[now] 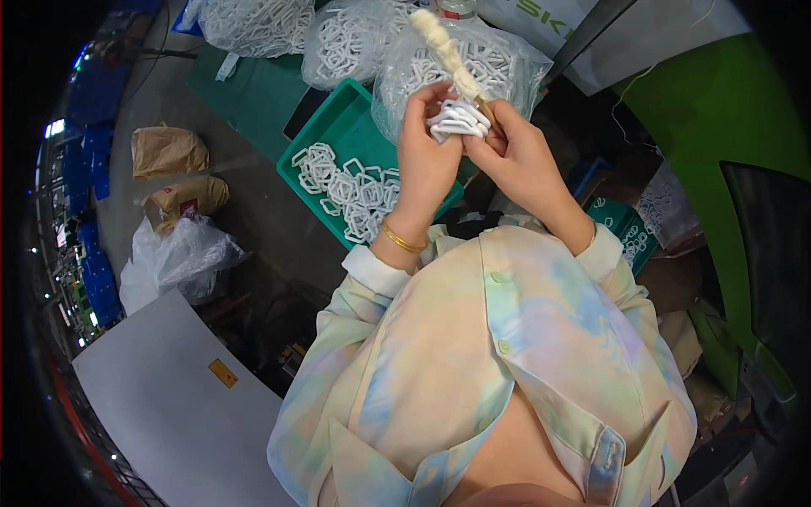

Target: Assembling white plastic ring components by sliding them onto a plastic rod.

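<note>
Clamped in fingers of left hand (429, 167): bunch of white, angular, plastic-looking links (459, 120), lying between both hands. Gripped in fingers of right hand (525, 156), the nearer: cream-wrapped, wooden-looking stick (448, 54), slanting lengthwise forward and leftward past links.

Shows a compact bunch of glossy white links (459, 120), stacked closely together, held up in midair between left-hand fingers (417, 106) and right-hand fingers (512, 123). Also shows a slim stick (454, 66), wrapped in lumpy cream material, tilted up and leftward, with a bare tan lower end at the right-hand fingers.
</note>
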Demonstrator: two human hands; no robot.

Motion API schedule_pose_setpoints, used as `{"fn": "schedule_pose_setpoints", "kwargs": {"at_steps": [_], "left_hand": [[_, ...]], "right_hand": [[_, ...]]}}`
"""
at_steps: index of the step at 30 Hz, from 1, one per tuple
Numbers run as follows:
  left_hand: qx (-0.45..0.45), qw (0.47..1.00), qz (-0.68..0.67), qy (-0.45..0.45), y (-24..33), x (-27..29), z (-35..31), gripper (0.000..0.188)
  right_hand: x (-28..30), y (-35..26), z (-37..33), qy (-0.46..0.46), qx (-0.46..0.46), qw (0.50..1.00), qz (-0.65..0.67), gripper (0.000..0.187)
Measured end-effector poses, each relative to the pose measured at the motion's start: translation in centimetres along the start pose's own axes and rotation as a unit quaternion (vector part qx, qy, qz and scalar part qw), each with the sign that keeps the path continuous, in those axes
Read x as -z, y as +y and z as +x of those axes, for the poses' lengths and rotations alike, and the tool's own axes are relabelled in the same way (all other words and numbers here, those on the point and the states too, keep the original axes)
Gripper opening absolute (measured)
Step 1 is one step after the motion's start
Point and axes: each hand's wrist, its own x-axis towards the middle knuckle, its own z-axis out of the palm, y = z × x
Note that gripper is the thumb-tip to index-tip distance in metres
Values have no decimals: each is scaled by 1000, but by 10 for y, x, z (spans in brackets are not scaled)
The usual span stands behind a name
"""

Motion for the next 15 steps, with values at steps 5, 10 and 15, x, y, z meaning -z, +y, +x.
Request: {"fn": "schedule_pose_setpoints", "kwargs": {"at_steps": [5,10,15], "left_hand": [[-243,853,442,-133,5,24,20,21],[183,969,-78,-143,-6,38,42,28],[336,811,-419,-232,-16,32,51,22]], "right_hand": [[-2,-2,-3,6,27,1000,-6,28],[6,26,-21,25,81,990,-116,18],[11,32,-34,-23,81,974,-211,16]]}}
